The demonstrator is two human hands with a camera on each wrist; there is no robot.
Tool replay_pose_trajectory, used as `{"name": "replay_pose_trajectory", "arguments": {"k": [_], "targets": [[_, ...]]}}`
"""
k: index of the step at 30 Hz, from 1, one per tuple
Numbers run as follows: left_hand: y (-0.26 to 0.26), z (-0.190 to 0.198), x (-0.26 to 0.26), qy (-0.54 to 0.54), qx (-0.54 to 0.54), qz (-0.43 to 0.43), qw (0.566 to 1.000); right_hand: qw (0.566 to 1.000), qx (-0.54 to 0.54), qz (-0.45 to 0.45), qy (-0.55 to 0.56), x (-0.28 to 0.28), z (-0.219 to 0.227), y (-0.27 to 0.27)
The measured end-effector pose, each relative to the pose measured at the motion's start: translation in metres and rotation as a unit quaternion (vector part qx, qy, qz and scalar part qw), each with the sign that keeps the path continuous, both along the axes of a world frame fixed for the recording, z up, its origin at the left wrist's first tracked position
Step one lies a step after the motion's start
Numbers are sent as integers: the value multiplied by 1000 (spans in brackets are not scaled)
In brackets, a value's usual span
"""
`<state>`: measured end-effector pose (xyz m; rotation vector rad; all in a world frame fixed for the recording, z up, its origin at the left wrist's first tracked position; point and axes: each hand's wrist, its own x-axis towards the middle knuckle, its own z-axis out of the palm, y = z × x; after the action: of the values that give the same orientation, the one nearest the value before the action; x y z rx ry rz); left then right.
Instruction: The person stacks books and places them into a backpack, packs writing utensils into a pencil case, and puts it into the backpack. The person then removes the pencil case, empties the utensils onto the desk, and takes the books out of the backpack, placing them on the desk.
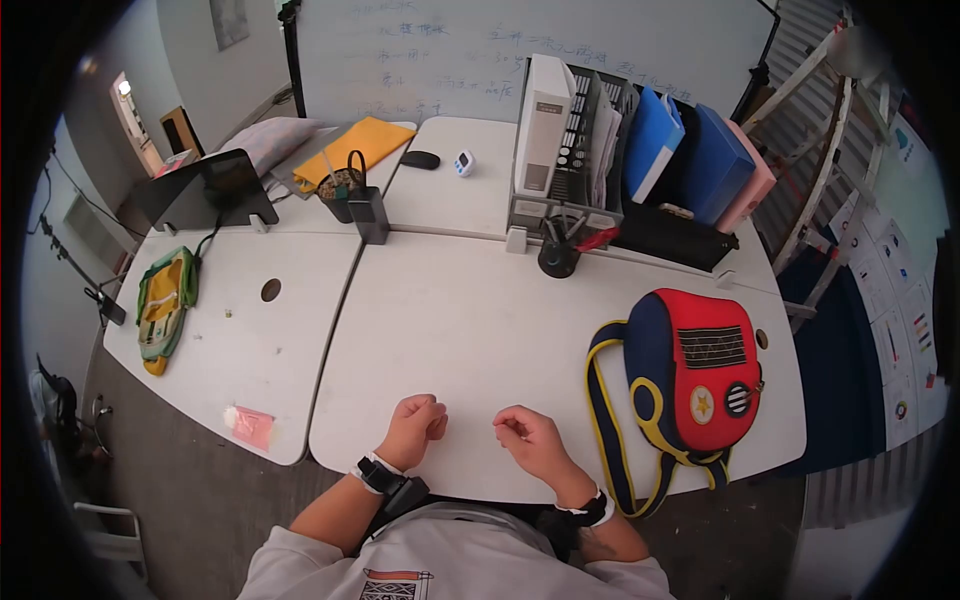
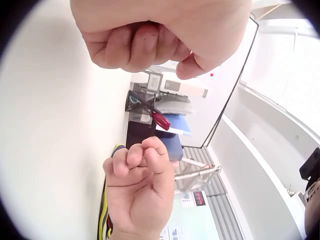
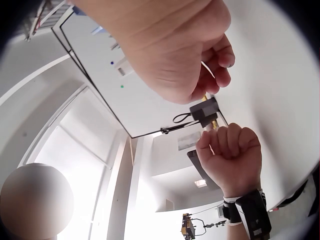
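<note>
Above the near edge of the white table (image 1: 450,330), my left hand (image 1: 412,430) is held with its fingers loosely curled and nothing in them. My right hand (image 1: 535,445) faces it a short gap away, also loosely curled around nothing. Both palms show bare in the wrist views, where the left hand (image 3: 232,160) and the right hand (image 2: 140,190) appear opposite each other. Nearest to the right hand is a red and navy backpack (image 1: 690,350) with yellow-edged straps, lying to its right on the table.
A black pen holder (image 1: 558,258) stands before the file rack (image 1: 545,130) with blue folders (image 1: 720,165). Left of it are a dark upright box (image 1: 370,215) and a potted plant (image 1: 340,190). A green and yellow bag (image 1: 165,300) and a pink packet (image 1: 252,428) lie far left.
</note>
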<state>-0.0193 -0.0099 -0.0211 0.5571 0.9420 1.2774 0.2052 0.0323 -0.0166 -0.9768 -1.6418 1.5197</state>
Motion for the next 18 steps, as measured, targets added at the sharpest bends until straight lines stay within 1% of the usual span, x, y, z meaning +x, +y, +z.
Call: {"name": "replay_pose_trajectory", "arguments": {"k": [1,3,4,5,6,7,8,10,11,13,15,17,18], "targets": [[-5,-2,-4,6,-1,-1,1000,1000,-1,-1,6,-6,-17,0],[-13,-6,-7,-40,-19,48,998,999,-39,-9,-9,-16,-31,0],[-15,-11,-10,-49,-5,37,998,999,-38,-9,-9,-16,-36,-1],[-15,-14,-11,-50,-3,38,998,999,-8,-3,-38,-15,-30,-3],[-15,-15,-9,-19,4,28,999,997,22,3,-68,-15,-26,-3],[-15,-17,-8,11,9,17,1000,997,22,5,-70,-14,-27,-4],[-14,-18,-7,9,9,18,1000,997,22,6,-72,-14,-28,-4],[-11,-20,-5,100,10,-21,995,997,23,6,-76,-13,-29,-2],[-9,-18,-4,98,11,-22,995,998,18,1,-60,-13,-30,-3],[-9,-13,-1,138,3,-25,990,999,13,-5,-46,-10,-29,-4],[-9,-14,-2,122,-2,-25,992,998,-14,25,-50,-6,-22,-3],[-8,-14,-3,108,-4,-24,994,999,8,21,-45,11,-15,3],[-8,-14,-3,107,-6,-21,994,999,26,20,-41,23,-4,6]]}}
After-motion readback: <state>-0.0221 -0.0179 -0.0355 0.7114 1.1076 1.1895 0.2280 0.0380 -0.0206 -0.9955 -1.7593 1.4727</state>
